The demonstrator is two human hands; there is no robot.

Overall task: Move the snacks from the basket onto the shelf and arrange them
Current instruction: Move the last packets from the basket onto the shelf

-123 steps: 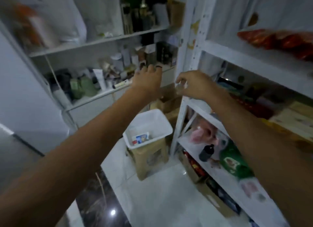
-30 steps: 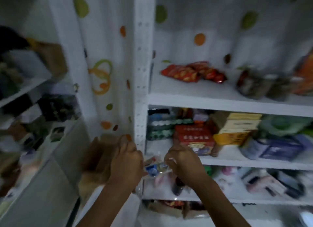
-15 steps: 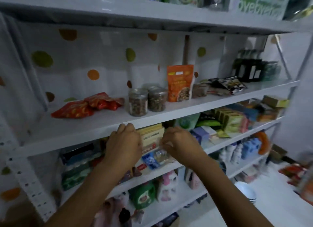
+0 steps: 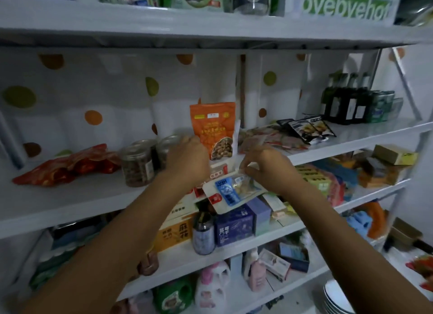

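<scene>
A flat white snack packet [image 4: 228, 193] with a blue and red label hangs at the front edge of the white shelf [image 4: 93, 194]. My right hand [image 4: 264, 167] pinches its upper right edge. My left hand [image 4: 187, 161] is raised just left of it, in front of a second red-and-white packet [image 4: 218, 172] that its fingers seem to hold; the grip is hidden behind the hand. Behind both hands stands an orange snack pouch [image 4: 212, 128]. The basket is out of view.
On the same shelf lie red snack bags [image 4: 68, 165], two clear jars [image 4: 138, 166], flat packets [image 4: 271, 138], dark packets [image 4: 309, 127] and dark bottles [image 4: 351, 102]. Boxes [image 4: 234, 227] fill the shelf below. White plates [image 4: 337, 297] are stacked low at the right.
Both hands have risen from below the shelf edge up to the shelf board, carrying the packets, and the view has closed in on the shelf.
</scene>
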